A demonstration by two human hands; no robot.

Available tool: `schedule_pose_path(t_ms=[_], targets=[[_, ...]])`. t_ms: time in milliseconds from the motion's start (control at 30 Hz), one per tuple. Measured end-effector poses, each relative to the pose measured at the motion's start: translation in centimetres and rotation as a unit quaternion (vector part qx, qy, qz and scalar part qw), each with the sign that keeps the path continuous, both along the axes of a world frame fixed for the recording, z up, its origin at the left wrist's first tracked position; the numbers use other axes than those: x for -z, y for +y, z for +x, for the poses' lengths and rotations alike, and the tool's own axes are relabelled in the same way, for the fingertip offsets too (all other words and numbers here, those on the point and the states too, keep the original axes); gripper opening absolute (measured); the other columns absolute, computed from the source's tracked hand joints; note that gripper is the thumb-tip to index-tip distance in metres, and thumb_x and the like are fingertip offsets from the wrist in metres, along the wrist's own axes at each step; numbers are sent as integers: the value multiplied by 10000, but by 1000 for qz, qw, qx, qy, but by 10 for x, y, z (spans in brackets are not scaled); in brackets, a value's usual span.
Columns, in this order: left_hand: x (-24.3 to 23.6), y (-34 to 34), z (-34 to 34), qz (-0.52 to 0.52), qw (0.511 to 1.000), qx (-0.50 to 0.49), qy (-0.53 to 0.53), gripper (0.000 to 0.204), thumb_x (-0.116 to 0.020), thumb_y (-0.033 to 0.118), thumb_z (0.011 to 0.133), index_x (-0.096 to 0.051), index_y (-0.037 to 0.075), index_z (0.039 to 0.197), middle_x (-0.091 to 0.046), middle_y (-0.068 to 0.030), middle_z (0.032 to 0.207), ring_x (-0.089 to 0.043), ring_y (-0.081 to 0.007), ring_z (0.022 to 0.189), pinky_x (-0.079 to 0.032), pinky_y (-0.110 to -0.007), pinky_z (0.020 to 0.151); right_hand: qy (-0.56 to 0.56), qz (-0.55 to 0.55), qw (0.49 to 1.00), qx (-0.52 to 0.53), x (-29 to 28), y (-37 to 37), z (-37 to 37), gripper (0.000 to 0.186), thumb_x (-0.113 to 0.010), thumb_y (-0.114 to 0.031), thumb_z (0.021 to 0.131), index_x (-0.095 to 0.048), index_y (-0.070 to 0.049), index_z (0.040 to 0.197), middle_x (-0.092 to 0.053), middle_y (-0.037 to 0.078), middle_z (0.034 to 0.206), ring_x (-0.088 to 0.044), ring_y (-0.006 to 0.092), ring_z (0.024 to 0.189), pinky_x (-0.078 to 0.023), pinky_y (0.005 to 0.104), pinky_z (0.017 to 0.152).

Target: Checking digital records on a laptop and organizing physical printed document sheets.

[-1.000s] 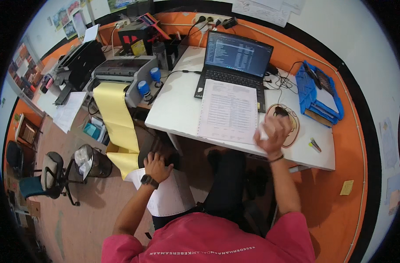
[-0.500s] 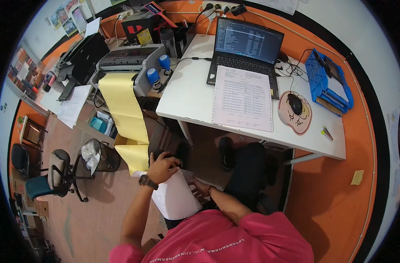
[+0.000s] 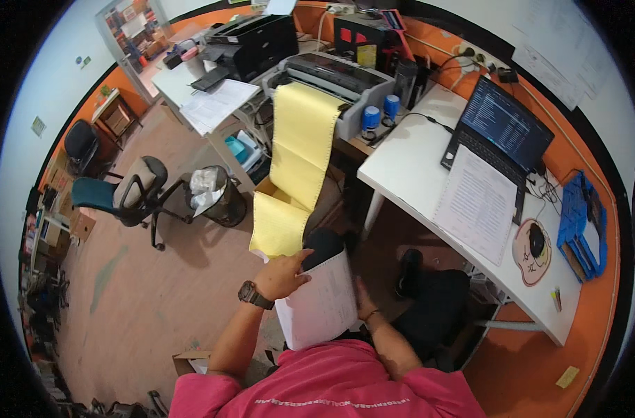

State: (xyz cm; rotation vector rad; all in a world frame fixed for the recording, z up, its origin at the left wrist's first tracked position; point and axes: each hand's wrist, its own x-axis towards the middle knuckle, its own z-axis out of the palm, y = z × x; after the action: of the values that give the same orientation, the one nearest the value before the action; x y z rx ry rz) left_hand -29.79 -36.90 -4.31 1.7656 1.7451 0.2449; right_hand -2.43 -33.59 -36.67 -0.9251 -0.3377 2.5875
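A sheaf of white continuous-form paper (image 3: 321, 306) with perforated edges and faint print rests on my lap, tilted against my raised thigh. My left hand (image 3: 282, 277), a watch on its wrist, is closed on the sheaf's upper left corner, index finger and thumb showing on top. At its right edge my right hand (image 3: 365, 301) grips the sheaf, some fingers hidden behind it. Just beyond my left hand, a yellow continuous-form strip (image 3: 303, 146) hangs in folds from a grey dot-matrix printer (image 3: 345, 78). Whether it joins the white paper I cannot tell.
On the white desk (image 3: 418, 167) at right are a laptop (image 3: 502, 125), a printed sheet (image 3: 476, 202), a mouse (image 3: 537, 242) and a blue tray (image 3: 583, 226). Two blue stamps (image 3: 371, 120) stand beside the printer. A waste bin (image 3: 227, 202) and an office chair (image 3: 133, 191) stand at left.
My view has turned left, so the desk and printer sit further right. My left hand's fingers have drawn in at the paper's upper corner; my right hand stays at its right edge.
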Motion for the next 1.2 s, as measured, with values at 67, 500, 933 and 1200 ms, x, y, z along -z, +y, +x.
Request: schedule_pose_path(t_ms=[67, 500, 933, 1200], targets=[[-28, -8, -9, 10, 1000, 7, -22, 717, -815, 189, 935, -498, 99, 1572, -787, -143, 973, -756, -330, 882, -571, -427, 815, 2, -30, 994, 109, -40, 21, 15, 781, -578, -645, 1054, -476, -121, 1624, -528, 94, 1622, -527, 272, 1457, -408, 465, 1244], [-32, 34, -37, 65, 983, 20, -171, 635, -755, -1, 949, -577, 132, 1544, -693, -35, 821, -668, -126, 770, -541, -311, 759, -58, 190, 949, 245, -275, 4, 216, 759, -684, -29, 1013, -342, -112, 1686, -601, -27, 962, -482, 47, 667, -377, 207, 555], [7, 74, -58, -83, 985, 148, -11, 357, -696, 85, 979, -690, 94, 1336, -758, -161, 1141, -721, -369, 1051, -558, -473, 907, -222, 652, 721, 73, -219, 59, -3, 532, -608, -14, 927, -647, -135, 1443, -650, 128, 1393, -588, 322, 1367, -423, 435, 1198], [13, 59, -79, 10, 985, 170, -4, 240, -636, 14, 1000, -717, 2, 1226, -740, -193, 1180, -688, -407, 1113, -541, -466, 952, -215, 723, 568, -329, -257, 148, -48, 494, -743, -244, 780, -693, -119, 1255, -765, 130, 1199, -697, 320, 1192, -452, 506, 1121]])
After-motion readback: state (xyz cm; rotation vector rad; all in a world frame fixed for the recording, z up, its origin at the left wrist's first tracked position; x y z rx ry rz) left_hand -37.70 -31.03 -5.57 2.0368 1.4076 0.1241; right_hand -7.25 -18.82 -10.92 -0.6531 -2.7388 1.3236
